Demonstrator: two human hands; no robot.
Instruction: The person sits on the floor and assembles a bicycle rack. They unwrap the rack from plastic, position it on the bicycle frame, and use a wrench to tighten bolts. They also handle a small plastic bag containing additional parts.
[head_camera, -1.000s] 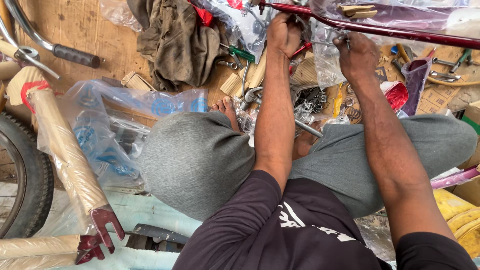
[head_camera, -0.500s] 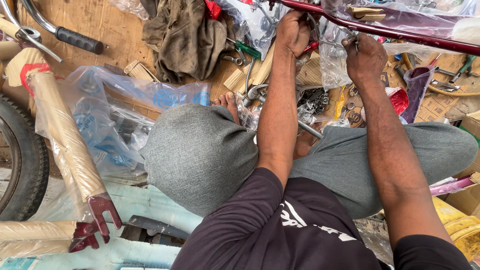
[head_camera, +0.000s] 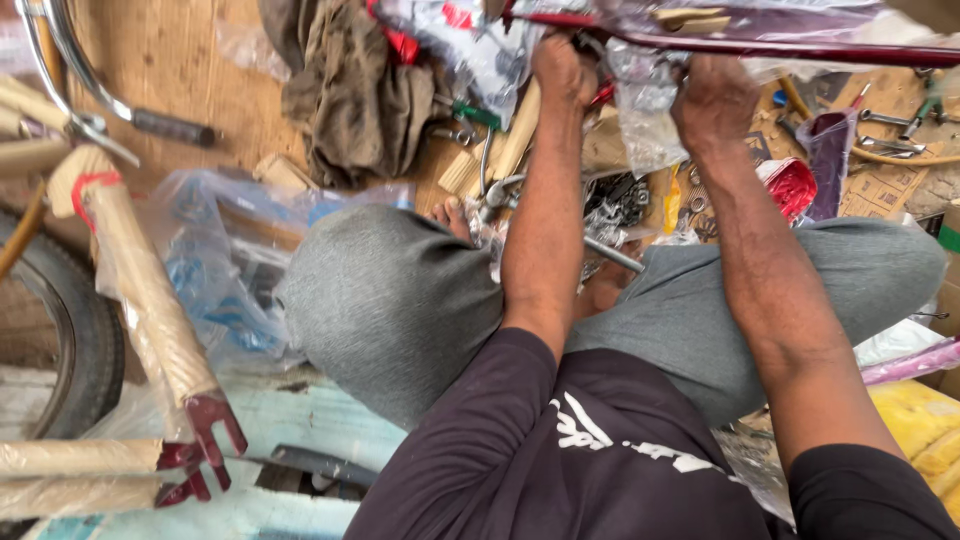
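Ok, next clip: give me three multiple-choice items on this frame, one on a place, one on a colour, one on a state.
1. Where does the black tyre show?
A. left edge of the view
B. right edge of the view
C. on the person's lap

2. What colour is the metal tube both hands reach up to?
A. bright green
B. dark red
C. white

3. How is the frame fork on the left covered?
A. bare metal all over
B. wrapped in tan paper, red tips bare
C. coated in black foam

Answers:
1. A, the tyre curves along the left edge.
2. B, the tube is dark red under clear plastic, with the left hand and right hand at it.
3. B, the fork is tan-wrapped, its red tips bare.
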